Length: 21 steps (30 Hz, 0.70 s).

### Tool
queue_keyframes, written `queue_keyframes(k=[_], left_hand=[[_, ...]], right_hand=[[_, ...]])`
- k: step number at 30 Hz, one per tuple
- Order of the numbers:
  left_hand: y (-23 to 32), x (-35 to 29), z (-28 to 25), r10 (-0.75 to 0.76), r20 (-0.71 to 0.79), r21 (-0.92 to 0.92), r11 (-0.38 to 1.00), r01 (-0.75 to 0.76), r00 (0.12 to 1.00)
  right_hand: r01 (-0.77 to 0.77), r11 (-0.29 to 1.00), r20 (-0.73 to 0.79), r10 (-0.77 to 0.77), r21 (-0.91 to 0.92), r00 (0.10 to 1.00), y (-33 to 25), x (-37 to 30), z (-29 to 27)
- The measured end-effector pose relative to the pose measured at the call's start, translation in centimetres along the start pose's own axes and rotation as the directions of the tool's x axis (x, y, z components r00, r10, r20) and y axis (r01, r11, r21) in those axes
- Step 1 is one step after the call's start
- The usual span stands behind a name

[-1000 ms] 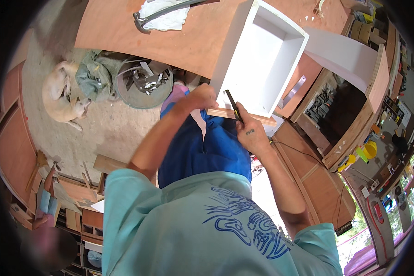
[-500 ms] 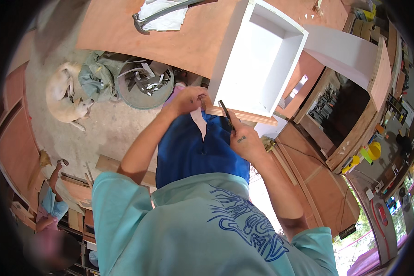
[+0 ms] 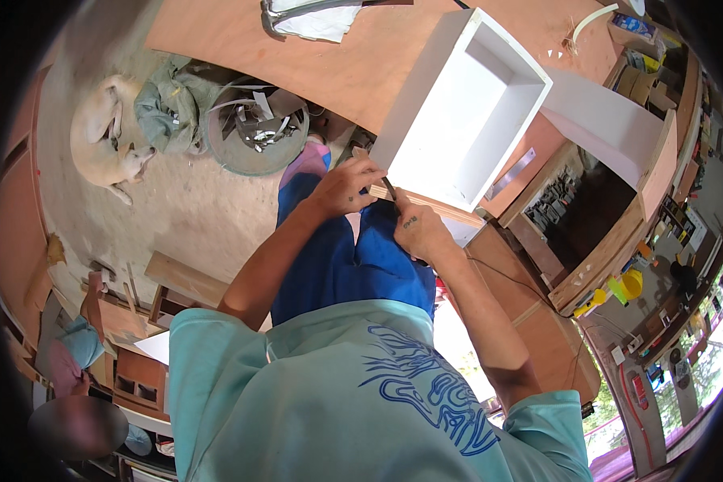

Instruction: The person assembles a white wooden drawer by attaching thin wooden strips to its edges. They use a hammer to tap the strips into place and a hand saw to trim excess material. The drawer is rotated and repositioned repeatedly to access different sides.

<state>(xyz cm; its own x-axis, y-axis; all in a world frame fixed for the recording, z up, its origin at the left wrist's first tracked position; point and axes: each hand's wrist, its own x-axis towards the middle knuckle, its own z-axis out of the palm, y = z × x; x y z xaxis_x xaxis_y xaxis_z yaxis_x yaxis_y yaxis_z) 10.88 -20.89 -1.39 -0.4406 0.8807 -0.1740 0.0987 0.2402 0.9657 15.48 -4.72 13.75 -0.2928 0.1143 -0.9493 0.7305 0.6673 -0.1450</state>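
Observation:
A white open-topped box like a drawer [image 3: 422,100] sits tilted in view on the workbench, with a bare wooden strip [image 3: 438,201] along its near edge. My right hand [image 3: 422,233] is closed around a slim dark tool [image 3: 389,188], whose kind I cannot make out, at the box's near left corner. Close beside its tip is my left hand [image 3: 347,186], fingers bent and pressed together. A small tan piece [image 3: 360,153] shows just beyond those fingers; whether they grip it is unclear.
On the wooden workbench [image 3: 313,76], a claw hammer [image 3: 275,22] lies by a white cloth [image 3: 329,24]. Left of my legs stands a scrap bucket [image 3: 253,157], beside a grey-green sack [image 3: 165,112] and a curled-up dog [image 3: 96,145]. Another person [image 3: 76,353] is at lower left.
My left hand has moved right, from beside the box's corner to the dark tool's tip. The right hand stays by the corner with the tool. The whole view has shifted slightly.

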Motion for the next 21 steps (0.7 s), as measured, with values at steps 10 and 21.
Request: queue_keyframes(k=[10,21], left_hand=[[-0.7,0.8,0.3,0.06,0.033,0.029,0.998,-0.061,0.998],[-0.4,0.3,0.5,-0.121,-0.027,-0.016,0.993,0.121,0.992]], right_hand=[[-0.043,0.999,0.194,0.038,0.024,0.98,-1.0,1.8,-2.8],[0.103,0.992,-0.041,-0.106,-0.072,0.993,-0.1,0.5,-3.4]])
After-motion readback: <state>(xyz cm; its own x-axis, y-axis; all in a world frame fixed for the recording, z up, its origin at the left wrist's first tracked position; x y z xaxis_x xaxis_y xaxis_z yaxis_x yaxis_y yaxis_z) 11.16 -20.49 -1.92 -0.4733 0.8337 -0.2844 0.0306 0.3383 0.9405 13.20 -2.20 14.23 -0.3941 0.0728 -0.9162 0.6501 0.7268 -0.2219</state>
